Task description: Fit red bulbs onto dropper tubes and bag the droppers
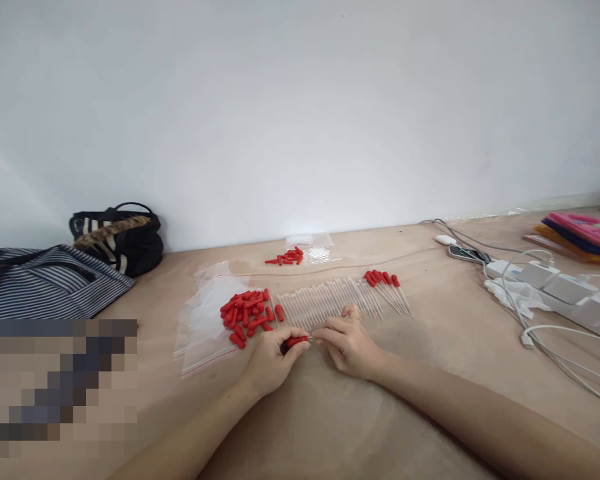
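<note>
Between the thumb and fingers of my left hand (275,357) is a red rubber bulb (296,341), lying sideways. My right hand (353,347) pinches a thin clear glass dropper tube (312,338), its end at the bulb's mouth; I cannot tell how far it goes in. Just beyond my hands lies a long row of clear dropper tubes (320,300). At the row's right end, several tubes carry red bulbs (383,278). A heap of loose red bulbs (245,310) sits left of the row, beside my left hand.
Clear zip bags (205,320) lie under and left of the heap. Small red pieces (285,257) lie by a clear bag (320,247) near the wall. At right are a power strip (575,307), cables and stacked colored folders (585,233); at left, a striped bag (55,283) and black bag (140,240).
</note>
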